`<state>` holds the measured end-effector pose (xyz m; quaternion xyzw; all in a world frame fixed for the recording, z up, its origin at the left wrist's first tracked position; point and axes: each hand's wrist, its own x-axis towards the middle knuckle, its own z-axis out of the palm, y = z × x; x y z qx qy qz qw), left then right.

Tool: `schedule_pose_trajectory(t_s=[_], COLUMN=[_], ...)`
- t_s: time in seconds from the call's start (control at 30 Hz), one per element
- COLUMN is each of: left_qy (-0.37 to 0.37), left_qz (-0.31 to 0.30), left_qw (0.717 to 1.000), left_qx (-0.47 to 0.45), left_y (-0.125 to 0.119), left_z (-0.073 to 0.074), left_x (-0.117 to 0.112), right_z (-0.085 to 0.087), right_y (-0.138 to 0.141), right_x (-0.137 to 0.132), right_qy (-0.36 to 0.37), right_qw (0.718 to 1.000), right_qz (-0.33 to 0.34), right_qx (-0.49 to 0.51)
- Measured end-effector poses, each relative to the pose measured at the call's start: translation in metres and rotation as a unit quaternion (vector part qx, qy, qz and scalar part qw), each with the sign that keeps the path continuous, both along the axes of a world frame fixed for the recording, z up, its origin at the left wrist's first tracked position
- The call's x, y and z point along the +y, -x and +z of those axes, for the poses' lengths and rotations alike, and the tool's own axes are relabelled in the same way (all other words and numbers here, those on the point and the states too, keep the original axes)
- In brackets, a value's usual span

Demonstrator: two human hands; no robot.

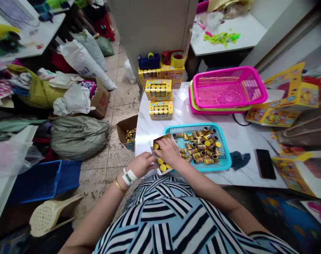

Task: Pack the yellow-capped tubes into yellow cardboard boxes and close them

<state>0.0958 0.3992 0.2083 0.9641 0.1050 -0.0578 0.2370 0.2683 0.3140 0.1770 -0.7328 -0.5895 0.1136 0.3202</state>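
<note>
A small open carton [172, 170] sits at the table's front edge, with several small yellow-capped cylinders [163, 167] standing inside. My left hand [142, 164] is closed on the carton's near left side, its fingertips partly hidden. From the right, my right hand [167, 151] reaches into the carton. Its fingers curl down beside a yellow cap at the left, and their tips are partly out of sight. Touching the carton's right side is a blue basket [226, 155] holding many loose yellow cylinders [200, 147], some showing dark open ends.
Packed yellow boxes [161, 110] are stacked at the table's back left, below a blue tape dispenser [149, 61] and tape roll [178, 59]. Nested pink baskets [229, 88] stand behind the blue one. A phone [265, 163] lies right. On the floor left is a cardboard box [125, 127].
</note>
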Motion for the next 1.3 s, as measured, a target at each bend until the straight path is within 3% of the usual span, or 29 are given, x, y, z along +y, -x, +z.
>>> schedule_pose_trajectory(t_s=[0.07,0.13,0.2,0.27,0.37,0.47,0.7,0.8,0.87,0.93,1.0,1.07,1.13,1.3], left_qy=[-0.005,-0.005,0.001,0.008,0.010,0.000,-0.009,0.000,0.010,0.019,0.026,0.027,0.020,-0.004], left_qz=[0.005,0.010,0.013,0.014,0.011,0.004,0.018,0.034,0.038,0.041,0.045,0.046,0.043,0.027], left_qw=[1.000,1.000,1.000,1.000,1.000,1.000,1.000,0.999,0.999,0.999,0.998,0.998,0.999,0.999], left_qx=[-0.008,-0.013,-0.012,-0.006,-0.003,-0.008,-0.021,-0.020,-0.020,-0.021,-0.022,-0.023,-0.024,-0.021], left_y=[0.001,0.003,0.004,0.005,0.005,0.005,0.006,0.009,0.012,0.013,0.012,0.011,0.010,0.006], left_z=[-0.003,-0.006,-0.009,-0.010,-0.011,-0.010,-0.009,-0.011,-0.013,-0.013,-0.014,-0.014,-0.015,-0.014], left_x=[0.001,0.001,0.001,0.001,0.001,0.000,-0.003,-0.004,-0.006,-0.007,-0.009,-0.010,-0.011,-0.011], right_z=[-0.004,-0.013,-0.029,-0.050,-0.078,-0.091,-0.095,-0.087,-0.070,-0.046,-0.020,-0.001,0.006,-0.004], right_y=[-0.018,-0.043,-0.068,-0.085,-0.090,-0.081,-0.062,-0.070,-0.076,-0.076,-0.066,-0.046,-0.024,0.009], right_x=[-0.008,-0.023,-0.040,-0.053,-0.064,-0.067,-0.075,-0.075,-0.071,-0.065,-0.054,-0.041,-0.024,0.011], right_qy=[-0.030,-0.023,0.082,0.247,0.356,0.373,0.364,0.333,0.211,0.041,-0.060,-0.072,-0.058,0.006], right_qw=[0.999,0.994,0.984,0.961,0.932,0.926,0.928,0.939,0.968,0.977,0.973,0.976,0.982,0.999], right_qz=[-0.028,-0.099,-0.161,-0.123,-0.053,-0.042,-0.035,-0.063,-0.136,-0.193,-0.169,-0.106,-0.074,-0.026], right_qx=[0.014,0.029,0.004,-0.035,-0.043,-0.043,-0.072,-0.058,0.000,0.083,0.144,0.174,0.163,0.026])
